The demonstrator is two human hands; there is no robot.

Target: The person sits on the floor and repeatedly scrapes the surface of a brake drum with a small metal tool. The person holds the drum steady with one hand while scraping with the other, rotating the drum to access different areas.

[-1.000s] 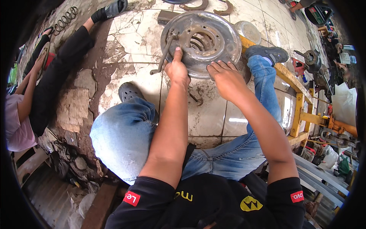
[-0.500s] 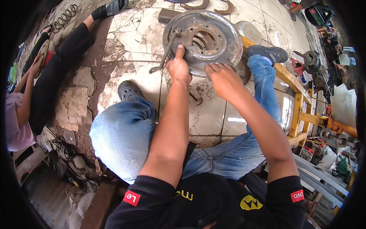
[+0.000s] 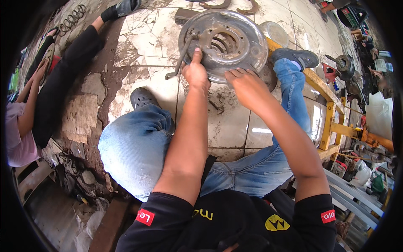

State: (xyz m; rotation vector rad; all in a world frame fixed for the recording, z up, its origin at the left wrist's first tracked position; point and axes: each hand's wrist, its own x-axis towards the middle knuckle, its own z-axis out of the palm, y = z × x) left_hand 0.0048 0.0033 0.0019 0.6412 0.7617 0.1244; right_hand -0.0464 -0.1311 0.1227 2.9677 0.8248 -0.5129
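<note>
A round, dirty grey metal brake backing plate (image 3: 245, 31) with a large centre hole and bolt holes is held tilted over the floor ahead of me. A bent metal rod or lever (image 3: 181, 59) sticks out at its left side. My left hand (image 3: 196, 74) grips the near left edge, thumb on top and fingers hidden underneath. My right hand (image 3: 245, 86) is at the near right rim, its fingers bent and pressed together against the plate. A thin greyish edge shows under those fingers; what it belongs to I cannot make out.
Curved brake shoes (image 3: 247, 7), a dark block (image 3: 186, 16) and a round pale lid (image 3: 275, 33) lie beyond the plate. A yellow metal frame (image 3: 327, 122) stands right of my leg. On the left, another person (image 3: 25, 126) sits near a coil spring (image 3: 72, 20).
My right hand has shifted very slightly left and up along the rim. The plate has moved up a little, and my left hand keeps its grip.
</note>
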